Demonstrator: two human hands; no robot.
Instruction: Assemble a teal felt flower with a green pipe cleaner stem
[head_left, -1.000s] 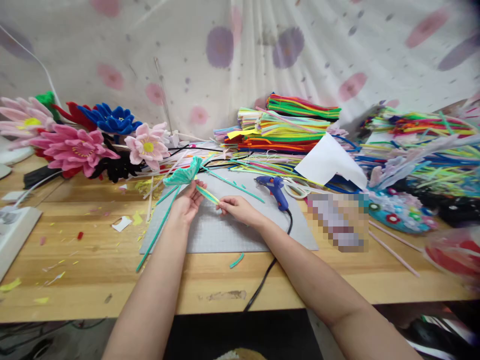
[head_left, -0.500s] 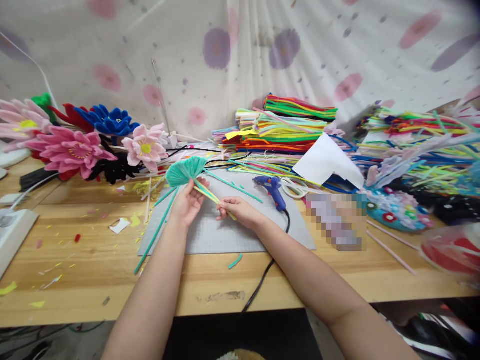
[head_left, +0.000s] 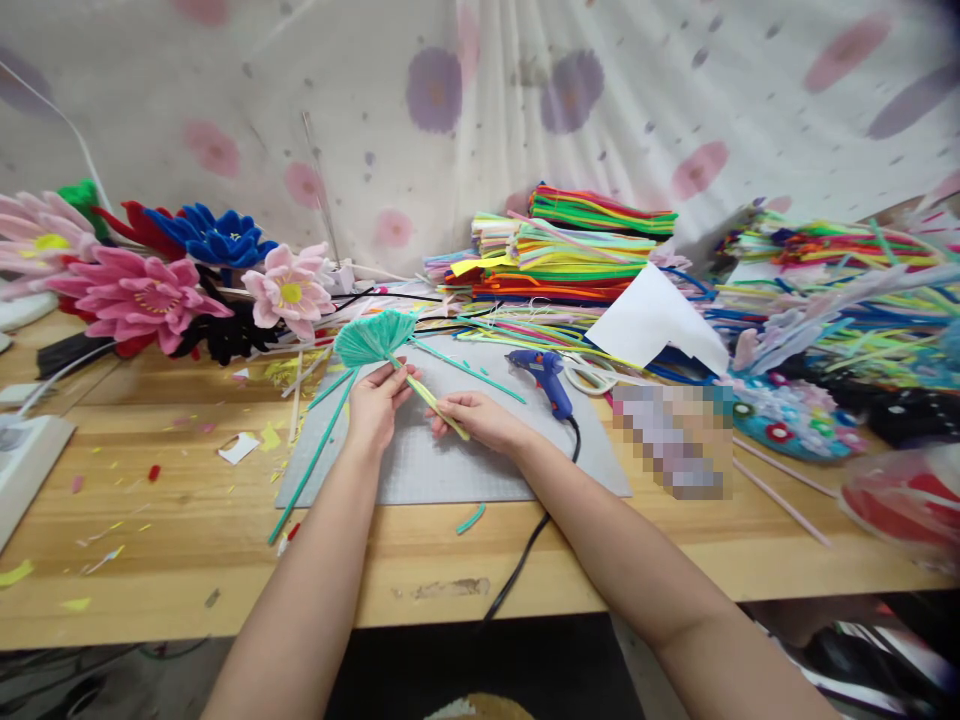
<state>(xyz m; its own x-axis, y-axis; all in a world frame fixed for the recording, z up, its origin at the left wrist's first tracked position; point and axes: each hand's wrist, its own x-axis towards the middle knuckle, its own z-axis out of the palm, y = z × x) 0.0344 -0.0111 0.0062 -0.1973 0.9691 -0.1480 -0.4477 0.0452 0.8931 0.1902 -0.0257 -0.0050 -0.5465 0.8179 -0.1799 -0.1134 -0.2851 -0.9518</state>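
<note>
My left hand (head_left: 375, 400) is closed around the base of a teal fan-shaped pipe-cleaner piece (head_left: 373, 338), holding it above the grey cutting mat (head_left: 450, 465). A thin yellow-green stem (head_left: 439, 408) runs from that piece down to my right hand (head_left: 471, 417), which pinches its lower end. Both hands hover over the middle of the mat, a few centimetres apart. A long teal pipe cleaner (head_left: 311, 460) lies slanted across the mat's left edge, below my left hand.
A blue glue gun (head_left: 549, 376) with a black cord lies right of my hands. Finished pipe-cleaner flowers (head_left: 142, 295) lie at the back left. Stacks of coloured pipe cleaners (head_left: 570, 250) and white paper (head_left: 652, 320) crowd the back and right. Scraps litter the wooden table (head_left: 187, 540).
The teal fan has turned to face the camera more and lifted slightly. My right hand slid a little up the yellow-green stem, closer to my left hand.
</note>
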